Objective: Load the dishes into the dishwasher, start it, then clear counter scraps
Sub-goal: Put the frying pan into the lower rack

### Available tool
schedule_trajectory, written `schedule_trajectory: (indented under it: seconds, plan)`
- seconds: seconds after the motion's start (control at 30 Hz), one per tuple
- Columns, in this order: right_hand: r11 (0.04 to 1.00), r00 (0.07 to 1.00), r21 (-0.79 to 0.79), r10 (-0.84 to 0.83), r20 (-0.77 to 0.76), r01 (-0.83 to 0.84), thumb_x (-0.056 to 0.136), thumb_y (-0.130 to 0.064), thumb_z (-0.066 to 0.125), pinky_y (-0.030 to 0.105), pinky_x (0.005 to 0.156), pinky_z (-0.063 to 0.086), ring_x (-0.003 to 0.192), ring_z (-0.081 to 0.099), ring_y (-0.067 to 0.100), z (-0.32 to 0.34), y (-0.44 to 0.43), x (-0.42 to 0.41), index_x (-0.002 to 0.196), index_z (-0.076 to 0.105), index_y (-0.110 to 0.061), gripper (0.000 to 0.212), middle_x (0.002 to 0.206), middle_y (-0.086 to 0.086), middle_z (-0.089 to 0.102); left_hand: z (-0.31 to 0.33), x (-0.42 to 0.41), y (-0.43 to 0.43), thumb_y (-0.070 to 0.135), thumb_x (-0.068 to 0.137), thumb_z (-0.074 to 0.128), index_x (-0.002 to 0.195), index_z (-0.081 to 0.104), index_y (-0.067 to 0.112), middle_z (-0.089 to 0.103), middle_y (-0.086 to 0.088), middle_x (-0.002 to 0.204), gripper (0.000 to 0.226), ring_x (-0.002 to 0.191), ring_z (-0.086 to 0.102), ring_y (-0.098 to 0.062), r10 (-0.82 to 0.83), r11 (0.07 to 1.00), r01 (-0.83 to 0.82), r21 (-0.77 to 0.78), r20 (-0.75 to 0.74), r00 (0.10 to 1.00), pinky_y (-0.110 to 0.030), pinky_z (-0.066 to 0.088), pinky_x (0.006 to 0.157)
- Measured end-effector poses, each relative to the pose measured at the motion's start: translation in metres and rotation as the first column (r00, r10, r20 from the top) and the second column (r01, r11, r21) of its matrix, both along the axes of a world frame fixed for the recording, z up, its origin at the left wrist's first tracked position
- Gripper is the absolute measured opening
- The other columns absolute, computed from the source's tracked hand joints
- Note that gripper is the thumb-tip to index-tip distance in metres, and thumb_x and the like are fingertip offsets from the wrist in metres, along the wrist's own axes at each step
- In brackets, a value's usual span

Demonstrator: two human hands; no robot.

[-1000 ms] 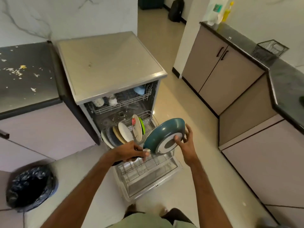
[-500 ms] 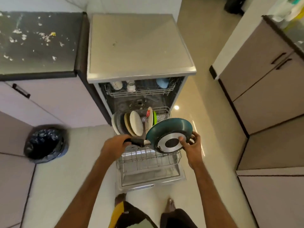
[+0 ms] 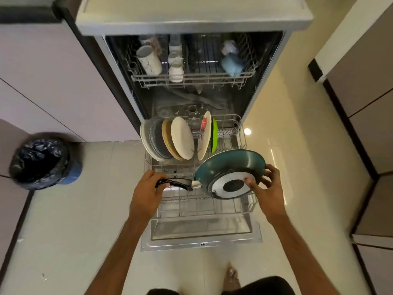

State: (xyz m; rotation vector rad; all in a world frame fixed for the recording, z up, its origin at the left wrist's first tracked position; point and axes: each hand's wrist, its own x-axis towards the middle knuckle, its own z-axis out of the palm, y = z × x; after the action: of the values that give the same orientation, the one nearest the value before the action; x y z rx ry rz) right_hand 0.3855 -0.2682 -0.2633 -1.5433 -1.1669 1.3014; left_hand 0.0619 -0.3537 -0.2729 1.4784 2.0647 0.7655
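I am wearing the only camera on my head; it is looking steeply down, close over the open dishwasher [image 3: 191, 24] and its lower rack [image 3: 212, 210].

Lower rack [image 3: 191, 201]: pulled out over the open door [image 3: 200, 241]; row of plates [image 3: 181, 141] on edge far left, flowered plate [image 3: 204, 137] and green plate [image 3: 214, 135] far right.
Upper rack [image 3: 191, 78]: white mug [image 3: 148, 60] left, blue cup [image 3: 231, 64] right.
Floor [image 3: 85, 209]: black-lined bin [image 3: 40, 162], left.
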Motion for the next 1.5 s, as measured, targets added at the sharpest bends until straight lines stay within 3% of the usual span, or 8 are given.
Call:
schedule_trajectory:
  seconds: [0.4,0.53,0.67,0.83,1.07,1.17,1.4,1.5]
  plan:
    - [0.981,0.991,0.144,0.132,0.019,-0.133,0.076,-0.005,0.078,0.012,0.073,0.053,0.091,0.064,-0.009,-0.227,-0.003,-0.010,0.133,0.042,-0.017,0.068,0.114,-0.009,0.058,-0.228,-0.008,-0.023,0.016,0.088,0.072,0.104,0.073,0.022,0.059,0.011,0.098,0.016,0.082,0.060,-0.012,0.051,0.986,-0.036,0.164,-0.087,0.995,-0.033,0.051,0.070]
    - [0.911,0.940,0.232,0.327,0.098,-0.341,0.071,-0.014,0.081,0.011,0.078,0.051,0.099,0.062,-0.008,-0.258,0.006,-0.001,0.123,0.043,-0.037,0.069,0.117,-0.012,0.059,-0.268,-0.008,-0.033,0.016,0.087,0.074,0.101,0.072,0.023,0.057,0.014,0.095,0.016,0.081,0.061,-0.012,0.011,0.980,0.020,0.197,-0.156,0.988,-0.037,0.054,0.070]
    - [0.840,0.915,0.371,0.392,0.092,-0.397,0.071,-0.048,0.080,0.017,0.081,0.055,0.103,0.066,0.005,-0.268,0.014,0.006,0.125,0.049,-0.038,0.063,0.112,-0.015,0.067,-0.277,-0.013,-0.032,0.019,0.084,0.077,0.101,0.075,0.025,0.060,0.015,0.092,0.018,0.082,0.059,-0.008,-0.011,0.980,0.057,0.190,-0.236,0.972,-0.021,0.044,0.071]
    - [0.760,0.858,0.408,0.493,0.145,-0.506,0.073,-0.012,0.071,0.020,0.079,0.057,0.101,0.068,0.013,-0.299,0.015,0.022,0.122,0.051,-0.030,0.057,0.109,-0.003,0.068,-0.291,-0.011,-0.038,0.032,0.085,0.074,0.102,0.074,0.034,0.059,0.020,0.091,0.017,0.082,0.057,-0.006,-0.099,0.982,0.156,0.110,-0.406,0.908,-0.026,0.047,0.066]
    - [0.624,0.698,0.314,0.657,0.285,-0.716,0.085,-0.034,0.074,0.045,0.085,0.055,0.103,0.060,0.026,-0.305,0.015,0.012,0.122,0.047,-0.027,0.047,0.109,-0.005,0.057,-0.285,-0.015,-0.040,0.031,0.097,0.059,0.099,0.072,0.030,0.060,0.018,0.095,0.013,0.089,0.059,-0.009,-0.045,0.984,0.107,0.140,-0.390,0.920,-0.031,0.049,0.071]
    - [0.615,0.691,0.316,0.649,0.319,-0.723,0.084,-0.045,0.068,0.031,0.076,0.055,0.096,0.058,0.017,-0.305,0.009,-0.002,0.112,0.045,-0.035,0.038,0.100,-0.018,0.054,-0.287,-0.016,-0.044,0.023,0.101,0.051,0.112,0.066,0.027,0.061,0.013,0.111,0.018,0.099,0.056,-0.009,0.111,0.956,-0.003,0.293,-0.356,0.928,-0.030,0.049,0.077]
    - [0.637,0.714,0.324,0.595,0.370,-0.699,0.072,-0.069,0.067,0.051,0.080,0.056,0.095,0.062,0.022,-0.308,0.011,-0.005,0.119,0.046,-0.029,0.065,0.100,-0.010,0.058,-0.295,-0.008,-0.038,0.018,0.104,0.043,0.135,0.057,0.018,0.058,0.002,0.136,0.033,0.120,0.054,-0.015,0.185,0.929,-0.049,0.368,-0.347,0.919,-0.031,0.044,0.099]
    - [0.654,0.739,0.350,0.554,0.383,-0.671,0.078,-0.063,0.070,0.034,0.075,0.059,0.095,0.065,0.012,-0.304,0.007,-0.002,0.120,0.047,-0.036,0.055,0.104,-0.013,0.061,-0.297,0.000,-0.035,0.020,0.105,0.041,0.138,0.054,0.016,0.057,0.000,0.139,0.036,0.126,0.052,-0.015,0.172,0.918,-0.025,0.396,-0.341,0.924,-0.035,0.044,0.107]
